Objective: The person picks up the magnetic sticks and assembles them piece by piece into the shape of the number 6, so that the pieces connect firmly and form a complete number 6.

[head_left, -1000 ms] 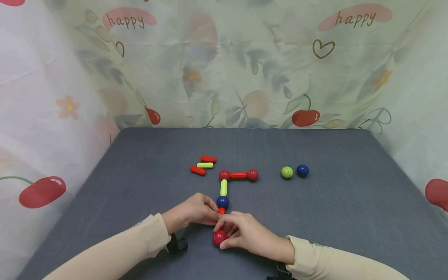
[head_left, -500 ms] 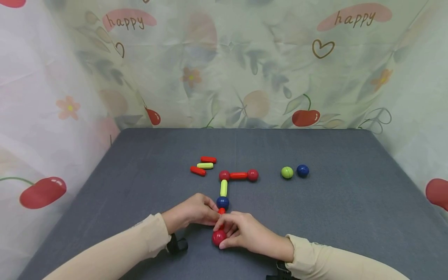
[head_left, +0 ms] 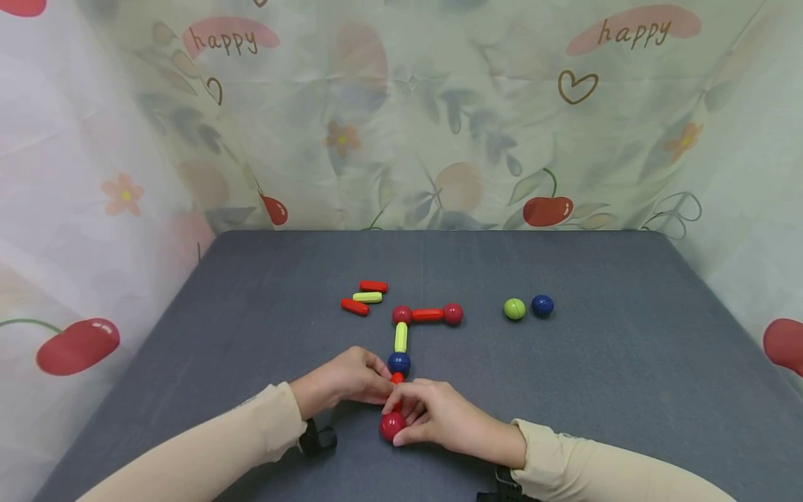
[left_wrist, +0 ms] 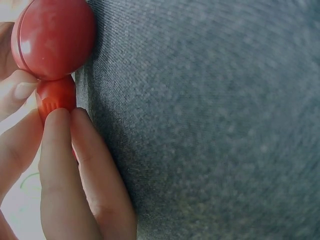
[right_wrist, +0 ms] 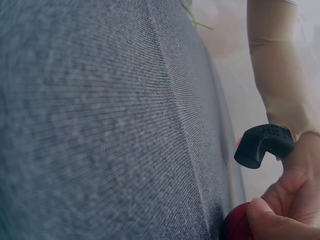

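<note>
My left hand (head_left: 355,378) pinches a red rod (left_wrist: 56,95) just below a blue ball (head_left: 399,362). With thumb and fingers, my right hand (head_left: 442,416) grips a red ball (head_left: 392,426) at the rod's near end. In the left wrist view, ball and rod touch end to end. Beyond the blue ball, a yellow-green rod (head_left: 401,337) runs up to a second red ball (head_left: 402,315). From there another red rod (head_left: 428,314) leads right to a third red ball (head_left: 453,314). The held rod's middle is partly hidden by my fingers.
Left of the chain's far end lie loose red rods (head_left: 373,286) and a loose yellow-green rod (head_left: 367,297). A green ball (head_left: 514,309) and a loose blue ball (head_left: 542,306) rest farther right on the grey table (head_left: 596,390). A printed curtain (head_left: 414,125) hangs behind.
</note>
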{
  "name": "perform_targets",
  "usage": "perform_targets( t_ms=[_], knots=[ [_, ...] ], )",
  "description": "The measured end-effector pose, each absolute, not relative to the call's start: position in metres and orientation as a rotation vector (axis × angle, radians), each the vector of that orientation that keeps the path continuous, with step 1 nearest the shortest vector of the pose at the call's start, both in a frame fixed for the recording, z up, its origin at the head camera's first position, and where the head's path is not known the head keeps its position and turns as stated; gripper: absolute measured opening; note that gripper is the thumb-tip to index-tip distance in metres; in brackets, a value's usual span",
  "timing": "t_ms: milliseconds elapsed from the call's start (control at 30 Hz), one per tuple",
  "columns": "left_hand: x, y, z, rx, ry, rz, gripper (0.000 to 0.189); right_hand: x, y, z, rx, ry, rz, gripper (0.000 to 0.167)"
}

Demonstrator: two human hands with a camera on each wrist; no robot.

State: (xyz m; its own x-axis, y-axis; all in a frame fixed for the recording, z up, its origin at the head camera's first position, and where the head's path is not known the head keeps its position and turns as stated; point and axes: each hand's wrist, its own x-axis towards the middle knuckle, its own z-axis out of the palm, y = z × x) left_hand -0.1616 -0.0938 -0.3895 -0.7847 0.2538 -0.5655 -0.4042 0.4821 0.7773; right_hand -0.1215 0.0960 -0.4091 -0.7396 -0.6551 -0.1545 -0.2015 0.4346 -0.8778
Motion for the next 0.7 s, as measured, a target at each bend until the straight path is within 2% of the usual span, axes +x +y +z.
perform_targets(
  t_ms=[700],
  knots=[
    [-0.1631,-0.1001,-0.3871,-0.076,2.141,1.264,0.019,-0.1225,0.0957,-0.4090,-0.698,2.196,-1.256,0.030]
  ],
)
